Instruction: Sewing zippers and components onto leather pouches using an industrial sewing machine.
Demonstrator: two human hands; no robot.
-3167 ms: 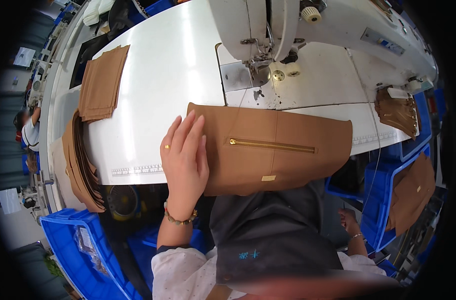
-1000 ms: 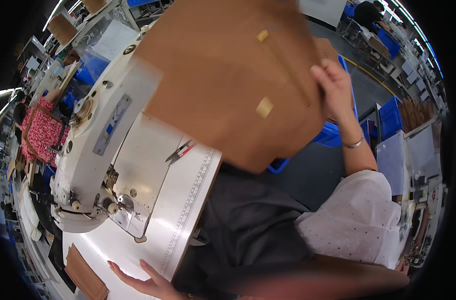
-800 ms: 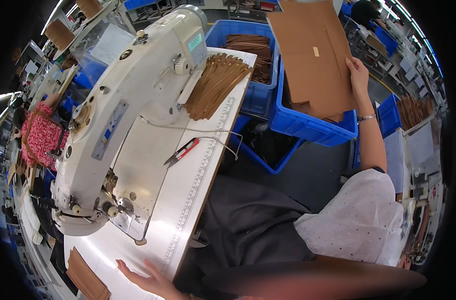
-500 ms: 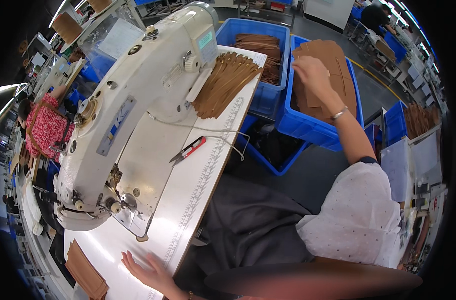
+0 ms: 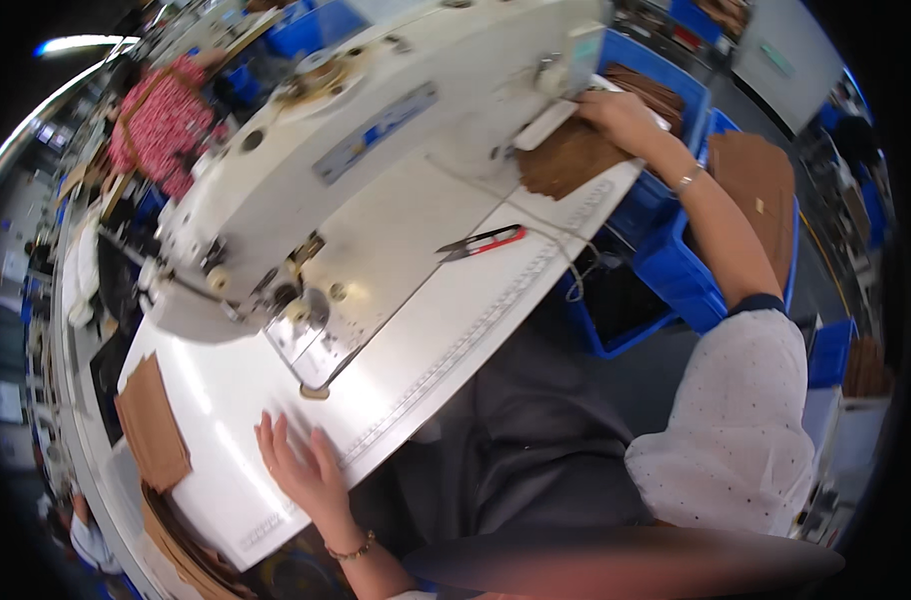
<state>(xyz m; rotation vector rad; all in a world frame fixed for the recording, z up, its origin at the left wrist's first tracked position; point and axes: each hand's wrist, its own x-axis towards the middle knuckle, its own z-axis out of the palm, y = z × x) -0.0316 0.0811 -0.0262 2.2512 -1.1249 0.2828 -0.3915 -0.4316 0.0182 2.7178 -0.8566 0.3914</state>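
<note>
My left hand [image 5: 304, 470] is over the near end of the white sewing table [image 5: 396, 350], fingers apart and holding nothing. Beyond it stands the white sewing machine [image 5: 276, 180], its needle area above the metal plate. My right hand [image 5: 621, 120] reaches to the far end of a pile of brown strips [image 5: 566, 165] beside the machine. Its fingers are bent down and pressed together at the strips; their tips are hidden, and I cannot make out what is between them. Red-handled thread snips [image 5: 484, 242] lie on the table between the hands.
Left of my left hand sits a stack of brown pieces [image 5: 154, 425]. Blue bins [image 5: 681, 285] stand at the right, one holding large brown panels [image 5: 751, 190]. A pale cord [image 5: 536, 215] trails over the table edge. A person in a red patterned top [image 5: 166, 120] is at the far left.
My right hand has moved left from the bin of brown panels to the strips on the table. My left hand stays open near the table's front. The view has turned.
</note>
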